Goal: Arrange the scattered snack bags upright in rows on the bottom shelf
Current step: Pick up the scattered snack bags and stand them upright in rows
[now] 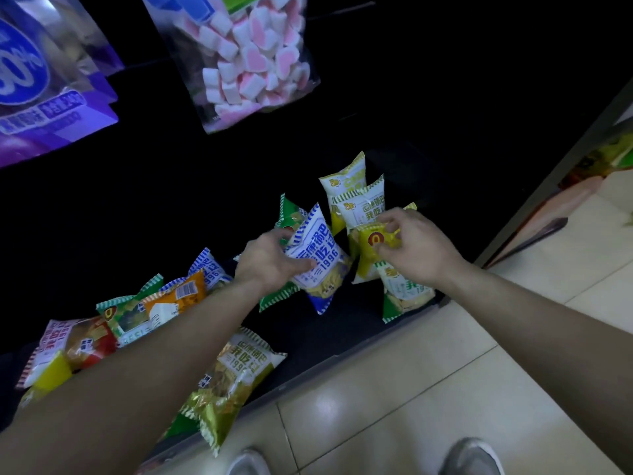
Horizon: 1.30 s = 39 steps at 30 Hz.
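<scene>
A gold bag (236,378) lies flat at the front edge of the bottom shelf (342,332), its long axis pointing inward. Beyond it, the left hand (270,258) grips a blue-striped bag (317,258) that stands nearly upright. The right hand (411,245) pinches a yellow bag (368,250). Behind them, two white-yellow bags (346,186) stand upright.

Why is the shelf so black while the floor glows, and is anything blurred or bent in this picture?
Head view: the bottom shelf sits in deep shadow, nearly black; the tiled floor is bright with soft glare; the marshmallow bag and purple packets up top look smeared; the wide-angle lens seems to stretch whatever lies near the picture's edges.
</scene>
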### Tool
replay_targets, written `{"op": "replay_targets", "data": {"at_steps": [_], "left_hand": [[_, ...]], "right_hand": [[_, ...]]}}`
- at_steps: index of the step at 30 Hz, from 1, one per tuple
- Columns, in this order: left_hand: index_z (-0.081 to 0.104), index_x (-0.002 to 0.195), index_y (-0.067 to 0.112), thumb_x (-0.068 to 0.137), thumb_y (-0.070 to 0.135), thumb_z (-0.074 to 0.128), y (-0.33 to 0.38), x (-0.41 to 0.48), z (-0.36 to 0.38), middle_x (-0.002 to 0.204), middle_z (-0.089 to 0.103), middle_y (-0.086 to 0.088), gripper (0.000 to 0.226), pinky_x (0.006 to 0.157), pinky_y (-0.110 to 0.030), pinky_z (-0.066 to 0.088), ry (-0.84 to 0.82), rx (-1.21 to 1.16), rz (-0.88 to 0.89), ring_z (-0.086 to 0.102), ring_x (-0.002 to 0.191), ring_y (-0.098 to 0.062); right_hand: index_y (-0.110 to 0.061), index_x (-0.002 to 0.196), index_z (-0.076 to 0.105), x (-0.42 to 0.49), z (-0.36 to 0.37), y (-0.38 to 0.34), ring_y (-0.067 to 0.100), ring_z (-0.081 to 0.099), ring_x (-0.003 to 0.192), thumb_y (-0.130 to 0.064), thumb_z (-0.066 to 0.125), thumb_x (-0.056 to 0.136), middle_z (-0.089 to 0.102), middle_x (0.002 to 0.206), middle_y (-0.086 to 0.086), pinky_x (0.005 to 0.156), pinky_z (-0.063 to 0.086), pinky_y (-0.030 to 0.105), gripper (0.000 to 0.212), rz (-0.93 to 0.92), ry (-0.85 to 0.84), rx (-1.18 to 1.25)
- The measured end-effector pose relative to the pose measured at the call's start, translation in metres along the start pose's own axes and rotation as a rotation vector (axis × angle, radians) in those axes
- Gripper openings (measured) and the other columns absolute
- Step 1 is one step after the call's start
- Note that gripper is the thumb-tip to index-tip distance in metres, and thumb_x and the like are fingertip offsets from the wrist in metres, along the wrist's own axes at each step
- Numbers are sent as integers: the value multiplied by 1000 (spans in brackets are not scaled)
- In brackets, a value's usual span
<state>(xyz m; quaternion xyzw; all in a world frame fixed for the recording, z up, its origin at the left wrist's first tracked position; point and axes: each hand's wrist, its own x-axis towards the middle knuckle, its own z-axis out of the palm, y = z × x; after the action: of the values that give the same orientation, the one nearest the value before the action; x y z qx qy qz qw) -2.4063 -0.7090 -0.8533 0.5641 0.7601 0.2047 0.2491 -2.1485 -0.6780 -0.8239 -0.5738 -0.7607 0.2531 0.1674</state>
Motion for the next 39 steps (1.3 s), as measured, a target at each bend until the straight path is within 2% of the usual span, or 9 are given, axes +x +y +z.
{"op": "replay_targets", "data": {"at_steps": [7, 11, 16, 21, 24, 29, 33, 36, 39], "left_hand": [[58, 127, 15, 75, 48, 81, 13, 52, 31, 108, 64, -5, 66, 70, -29, 42, 11, -15, -116, 52, 83, -16], [52, 137, 13, 74, 53, 80, 0, 68, 32, 120, 65, -9, 79, 69, -29, 44, 71, -11, -190, 54, 85, -19], [54, 133, 21, 74, 60, 76, 0, 64, 33, 115, 66, -6, 75, 71, -34, 54, 128, 176, -184, 65, 94, -25], [54, 127, 25, 74, 67, 71, 17, 52, 52, 103, 65, -1, 70, 67, -31, 53, 74, 318, -169, 64, 86, -24], [51, 126, 26, 71, 71, 70, 16, 46, 56, 107, 68, -3, 74, 71, -32, 54, 81, 297, -176, 66, 88, -24], [57, 115, 32, 67, 85, 57, -18, 47, 27, 93, 67, 8, 72, 72, -33, 55, 115, 51, -159, 64, 83, -15], [58, 105, 26, 82, 62, 66, -62, 68, 4, 94, 65, 9, 43, 70, -26, 45, 255, -173, -185, 63, 89, -14], [55, 114, 23, 82, 46, 75, -78, 90, 5, 91, 65, 7, 44, 72, -24, 43, 108, -324, -228, 65, 93, -18], [48, 133, 16, 83, 32, 77, -68, 104, 10, 99, 67, 4, 60, 60, -19, 44, -81, -420, -213, 62, 81, -8]], "right_hand": [[-23, 131, 54, 14, 2, 20, 10, 52, 97, -29, 65, 90, 54, 119, -1, 85, 45, 29, 43, 5, 53, -26], [-22, 129, 55, 23, 9, 24, 7, 49, 96, -28, 65, 90, 54, 119, 0, 85, 42, 27, 41, -25, 62, -40], [-22, 130, 54, 31, 19, 21, 10, 53, 110, -28, 63, 91, 54, 121, -2, 85, 41, 27, 40, -50, 56, -52], [-22, 131, 53, 38, 29, 11, 20, 53, 117, -31, 65, 88, 53, 126, 1, 95, 47, 39, 46, -61, -19, -113], [-21, 133, 52, 44, 36, 1, 23, 51, 121, -34, 67, 87, 53, 128, 3, 97, 47, 41, 51, -97, -78, -155], [-24, 138, 47, 56, 51, -11, 26, 47, 123, -37, 69, 85, 53, 129, 2, 97, 46, 41, 59, -115, -133, -211], [-27, 141, 42, 73, 63, -21, 27, 43, 125, -39, 73, 82, 48, 134, 1, 101, 42, 45, 68, -193, -169, -302], [-32, 150, 31, 90, 70, -32, 26, 32, 131, -36, 76, 78, 35, 147, -2, 106, 36, 45, 84, -314, -190, -431], [-36, 153, 23, 106, 80, -39, 24, 24, 136, -32, 80, 75, 24, 155, -7, 110, 31, 43, 96, -408, -260, -522]]}}
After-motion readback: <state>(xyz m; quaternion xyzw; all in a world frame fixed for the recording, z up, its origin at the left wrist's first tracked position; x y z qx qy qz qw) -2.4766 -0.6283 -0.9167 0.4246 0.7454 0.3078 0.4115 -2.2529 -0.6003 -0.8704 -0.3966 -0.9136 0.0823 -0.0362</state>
